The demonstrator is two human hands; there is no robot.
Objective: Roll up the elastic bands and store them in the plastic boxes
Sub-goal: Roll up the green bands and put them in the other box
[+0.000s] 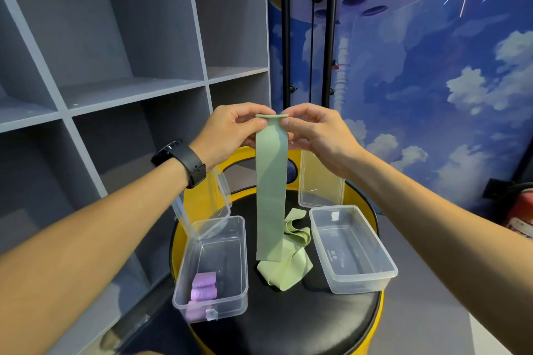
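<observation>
Pinching green band (271, 181) top edge — left hand (230, 132) and right hand (320, 135) fingers grasping it | band hangs to stool (288, 326), tail bunched between boxes | left box (213, 265) — purple rolls (203, 288) | right box (352, 248)
</observation>
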